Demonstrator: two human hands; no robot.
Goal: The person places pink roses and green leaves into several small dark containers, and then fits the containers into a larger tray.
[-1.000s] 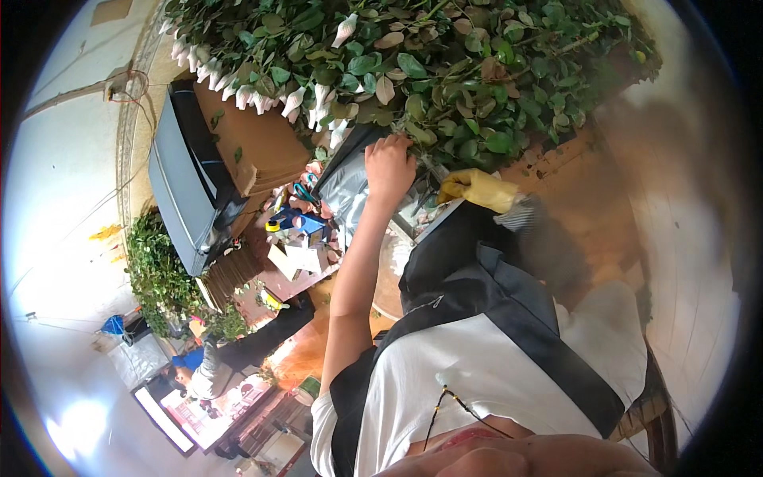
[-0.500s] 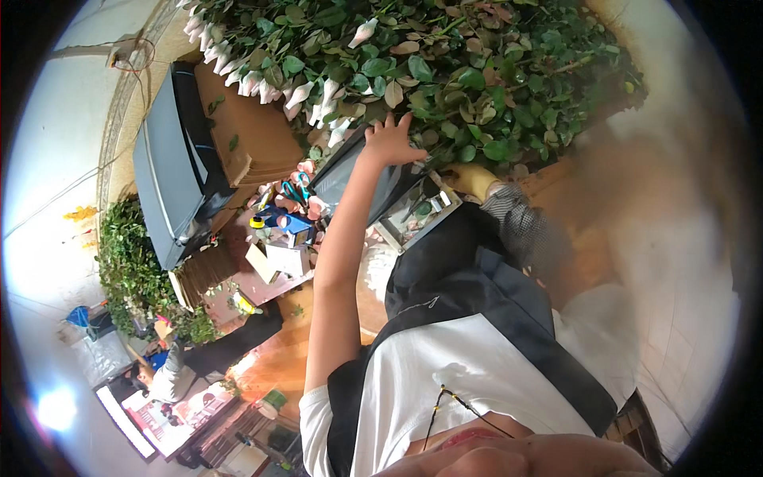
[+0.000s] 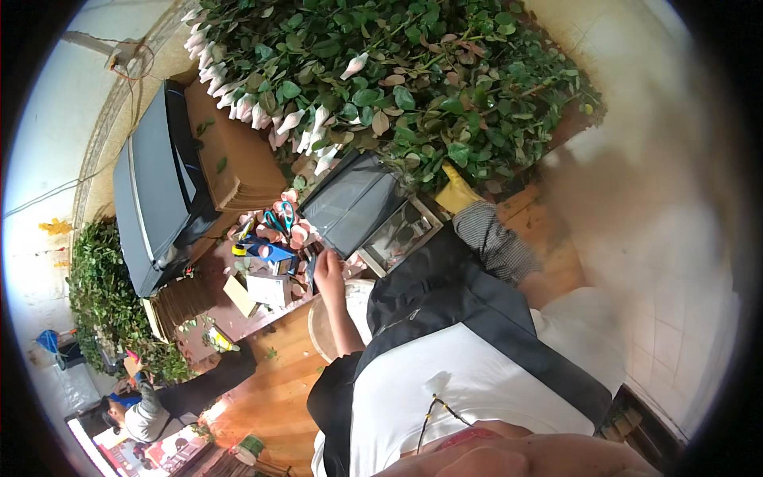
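My left hand (image 3: 329,272) is bare and curled closed low beside the near left corner of a dark plastic-covered panel (image 3: 354,203). Something dark shows at its fingertips, too small to make out. A yellow glove covers my right hand (image 3: 458,191), below a checked sleeve. It lies open at the near edge of the leafy stems, one finger stretched up against the leaves. The large heap of rose stems (image 3: 429,87) fills the far side, its white-netted pink buds (image 3: 258,115) facing left. Between panel and apron sits a framed tray (image 3: 397,238) with scraps in it.
Teal-handled scissors (image 3: 278,219) lie among loose pink petals (image 3: 298,234). Nearby are a blue tool (image 3: 274,254) and a white box (image 3: 269,289). Stacked cardboard (image 3: 230,159) and a grey-black case (image 3: 159,187) stand left. Another person (image 3: 151,413) works at the lower left.
My left hand has come down from the buds and panel top to the panel's near left corner, its spread fingers now curled. My gloved right hand shows more fully. The whole view has shifted slightly.
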